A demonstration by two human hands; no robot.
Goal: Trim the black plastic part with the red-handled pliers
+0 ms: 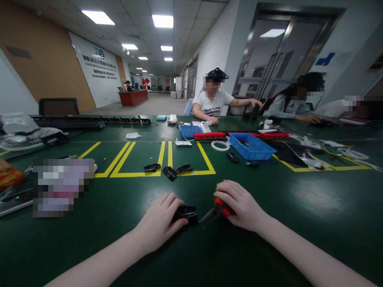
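Observation:
My left hand (163,218) is closed around a small black plastic part (189,212), gripping it between thumb and fingers low over the green table (128,267). In my right hand (243,207) are red-handled pliers (220,205), their dark metal jaws pointing left and down, just right of the black part. A small gap seems to separate jaws and part. Farther up the table lie three similar black parts: one on the left (152,168), one in the middle (170,172) and one on the right (184,169), near yellow tape lines.
A blue bin (253,147) stands to the right, beside a white ring (220,146) and black pieces (232,158). Behind are a smaller blue bin (190,131) and a red strip (209,136). A blurred package (64,185) lies left. Co-workers sit across the table.

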